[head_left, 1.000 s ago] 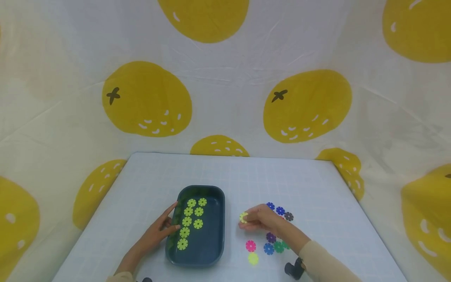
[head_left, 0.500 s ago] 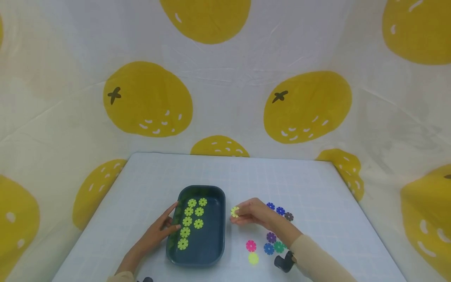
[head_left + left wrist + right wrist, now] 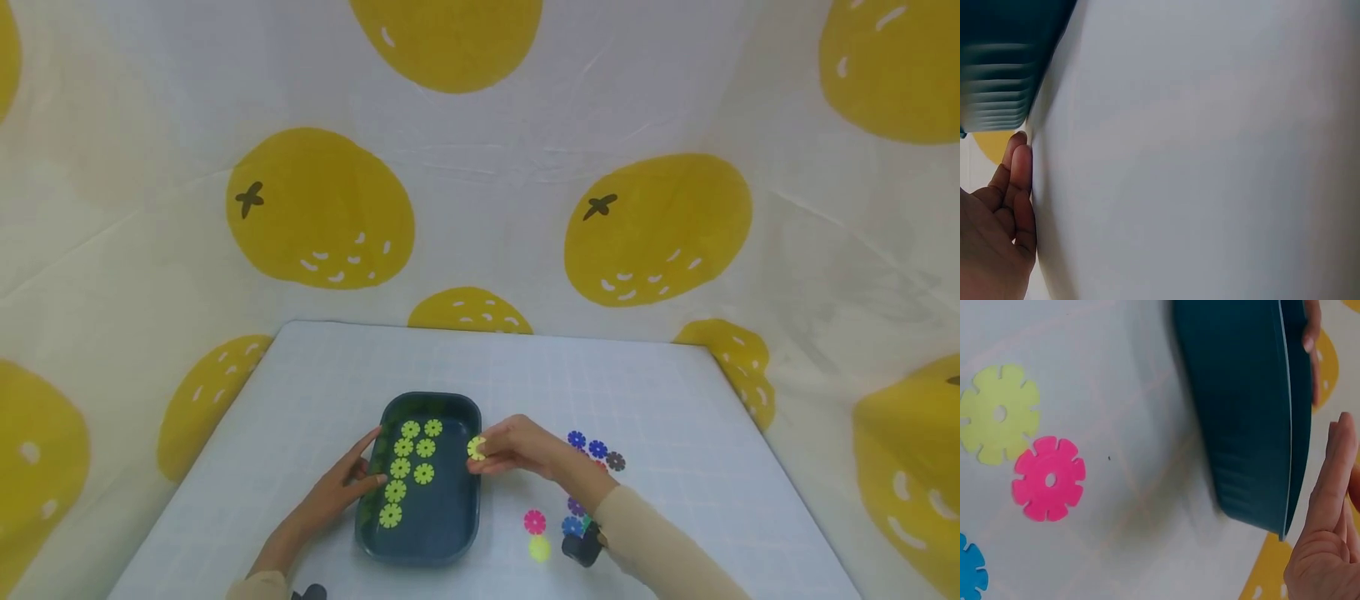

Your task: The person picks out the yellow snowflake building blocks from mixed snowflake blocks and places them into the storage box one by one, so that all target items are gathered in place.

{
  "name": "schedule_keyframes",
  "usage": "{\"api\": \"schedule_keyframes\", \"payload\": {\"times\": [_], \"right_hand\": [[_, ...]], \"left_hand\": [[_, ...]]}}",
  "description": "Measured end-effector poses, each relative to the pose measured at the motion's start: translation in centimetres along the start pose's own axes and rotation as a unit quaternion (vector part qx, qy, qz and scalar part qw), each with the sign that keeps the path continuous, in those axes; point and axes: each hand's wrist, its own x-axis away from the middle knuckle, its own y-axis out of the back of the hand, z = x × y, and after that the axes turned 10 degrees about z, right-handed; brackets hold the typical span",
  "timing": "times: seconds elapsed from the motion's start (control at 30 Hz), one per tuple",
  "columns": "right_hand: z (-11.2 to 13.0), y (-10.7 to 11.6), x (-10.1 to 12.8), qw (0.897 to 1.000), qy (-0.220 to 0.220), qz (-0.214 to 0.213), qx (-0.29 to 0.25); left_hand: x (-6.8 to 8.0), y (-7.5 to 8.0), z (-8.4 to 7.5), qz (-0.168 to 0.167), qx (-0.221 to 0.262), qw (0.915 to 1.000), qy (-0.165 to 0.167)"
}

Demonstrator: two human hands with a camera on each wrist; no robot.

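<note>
A dark teal tray [image 3: 451, 537] sits on the pale table and holds several yellow-green flower discs [image 3: 406, 468] in two columns. My right hand [image 3: 504, 450] pinches one more yellow-green disc [image 3: 476, 448] over the tray's right rim. My left hand [image 3: 352, 482] rests against the tray's left wall, thumb over the rim. The right wrist view shows the tray's outer wall [image 3: 1241, 419], a yellow-green disc [image 3: 999, 414] and a pink disc [image 3: 1049, 479] on the table. The left wrist view shows the left hand's fingers [image 3: 1019, 181] beside the tray's corner [image 3: 1004, 62].
Loose discs lie right of the tray: a pink one [image 3: 534, 522], a yellow-green one [image 3: 538, 548], blue ones [image 3: 576, 438] and a dark one [image 3: 615, 460]. A cloth with yellow fruit prints [image 3: 318, 212] hangs behind and around the table.
My right hand has carried the pinched yellow-green disc leftward, from over the table beside the loose discs to the tray's right rim. The left hand has stayed on the tray.
</note>
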Motion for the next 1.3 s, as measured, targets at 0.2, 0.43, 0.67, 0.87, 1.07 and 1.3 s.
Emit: {"api": "schedule_keyframes", "payload": {"times": [0.2, 0.43, 0.67, 0.87, 1.07, 1.3], "right_hand": [[0.8, -0.8, -1.0, 1.0, -0.008, 0.024, -0.007], [2.1, -1.2, -1.6, 0.999, -0.008, 0.029, -0.009], [2.6, -1.9, -2.2, 0.999, -0.02, 0.039, -0.009], [3.2, -2.7, -2.9, 0.998, -0.024, 0.055, -0.007], [3.4, -3.2, -3.3, 0.998, -0.02, 0.063, -0.009], [3.4, -3.9, -3.7, 0.997, -0.018, 0.067, -0.017]], "left_hand": [[0.2, 0.2, 0.0, -0.002, 0.004, 1.0, 0.004], [-0.8, 0.2, -0.1, 0.002, -0.003, 0.9999, -0.011], [-0.9, 0.2, -0.9, 0.005, 0.0, 0.9998, -0.02], [-0.7, 0.3, -0.7, 0.012, 0.003, 0.9998, -0.015], [-0.2, 0.4, -0.9, 0.011, -0.005, 0.9998, -0.017], [0.3, 0.5, -0.8, -0.001, -0.01, 0.9999, -0.013]]}}
